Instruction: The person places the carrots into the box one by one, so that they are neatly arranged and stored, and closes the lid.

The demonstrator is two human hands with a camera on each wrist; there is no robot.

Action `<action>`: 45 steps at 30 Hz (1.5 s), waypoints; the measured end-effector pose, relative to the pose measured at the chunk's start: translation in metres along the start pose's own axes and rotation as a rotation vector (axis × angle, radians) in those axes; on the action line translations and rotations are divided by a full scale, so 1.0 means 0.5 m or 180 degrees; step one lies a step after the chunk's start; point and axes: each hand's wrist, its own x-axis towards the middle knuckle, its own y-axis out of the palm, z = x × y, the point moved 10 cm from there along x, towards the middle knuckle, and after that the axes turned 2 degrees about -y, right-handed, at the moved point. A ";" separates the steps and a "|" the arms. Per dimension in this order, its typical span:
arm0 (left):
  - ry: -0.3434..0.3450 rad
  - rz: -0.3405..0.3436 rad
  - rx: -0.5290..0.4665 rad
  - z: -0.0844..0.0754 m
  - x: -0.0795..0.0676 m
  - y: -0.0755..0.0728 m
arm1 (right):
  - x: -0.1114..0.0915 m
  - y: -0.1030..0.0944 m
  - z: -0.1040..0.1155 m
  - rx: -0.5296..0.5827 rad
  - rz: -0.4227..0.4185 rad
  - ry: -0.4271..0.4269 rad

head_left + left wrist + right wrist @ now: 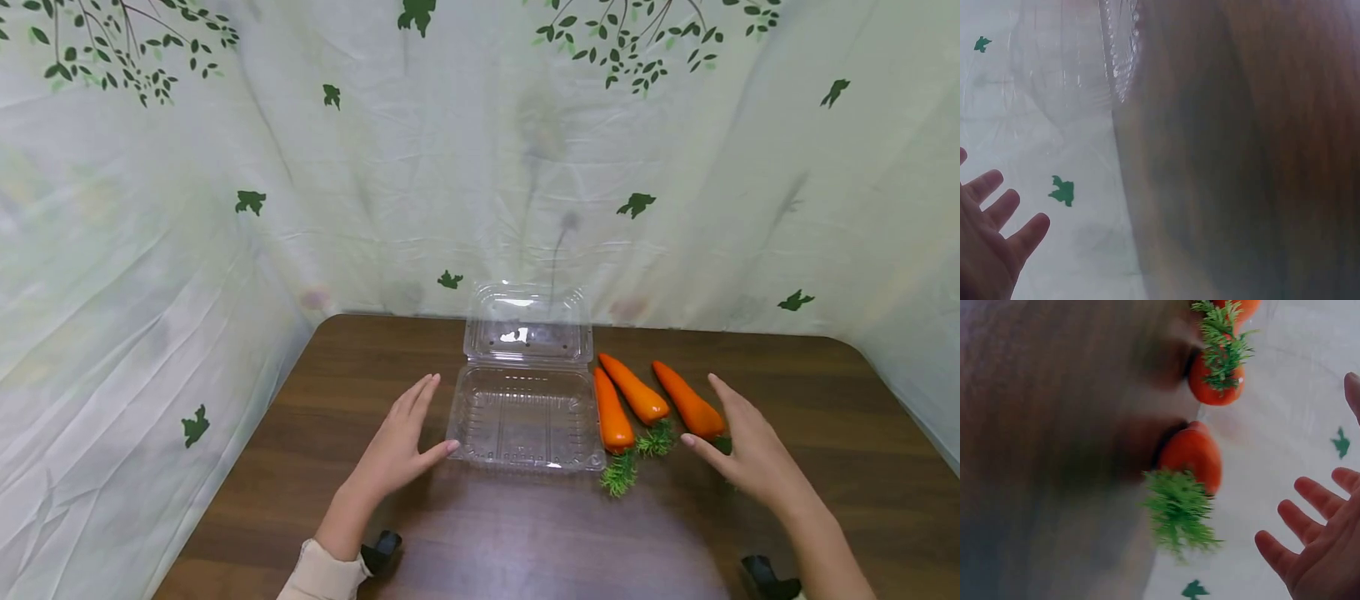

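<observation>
The left hand [396, 443] and right hand [756, 457], loose-fingered, grasp nothing — a stray right-hand nudge could roll the rightmost carrot [688, 403].

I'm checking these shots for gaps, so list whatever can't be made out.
Head: part of the leafy top of the rightmost carrot, behind the right grip.
Left wrist: the rest of the clear container, cut off by the top edge.
Right wrist: much of the uppermost carrot, cut off by the top edge; the grain of the table, blurred.

orange carrots [636, 392], brown wood-grain table [540, 533], white leaf-patterned cloth [465, 175]
</observation>
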 end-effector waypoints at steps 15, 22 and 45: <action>-0.0553 0.0177 -0.0918 0.030 -0.004 0.063 | -0.002 0.028 -0.062 0.0370 -0.0116 0.0332; -0.0620 0.0148 -0.1411 0.029 -0.004 0.084 | -0.004 0.036 -0.082 0.0434 -0.0240 0.0336; -0.0968 0.0178 -0.2902 0.010 -0.020 0.109 | -0.024 0.060 -0.139 0.0580 -0.0614 0.0796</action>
